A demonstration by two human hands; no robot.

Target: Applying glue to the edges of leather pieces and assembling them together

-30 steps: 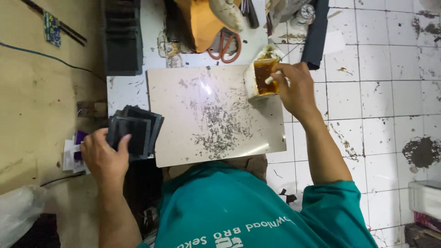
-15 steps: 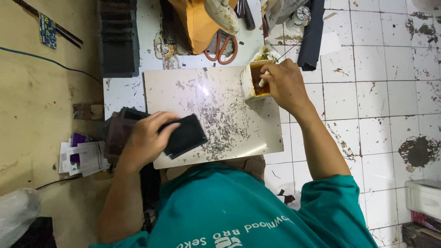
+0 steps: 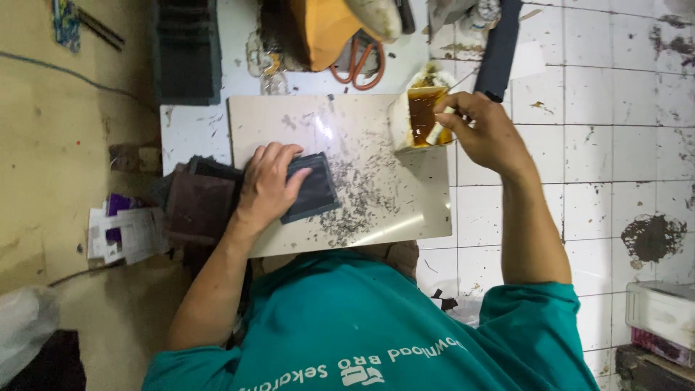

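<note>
One dark rectangular leather piece point(image 3: 310, 188) lies on the single pale work board point(image 3: 362, 217), near its left edge. The left hand point(image 3: 266, 187) rests flat on it, fingers loosely spread and pressing down. Just left of the board sits a stack of similar dark pieces point(image 3: 199, 203) (how many cannot be counted, since they overlap).

The right hand point(image 3: 486, 134) is at the board's far right corner, fingers pinched on a small pale applicator point(image 3: 437, 132) that dips into one open container of amber glue point(image 3: 420, 116). Grey flecks and smears point(image 3: 355, 195) cover the middle of the board.

Beyond the board lie one pair of orange-handled scissors point(image 3: 356, 66), an orange-yellow cloth point(image 3: 322, 29) and a long dark strip point(image 3: 499, 47). Some papers point(image 3: 127, 233) lie at the left, on the white tiled floor point(image 3: 615, 145).
</note>
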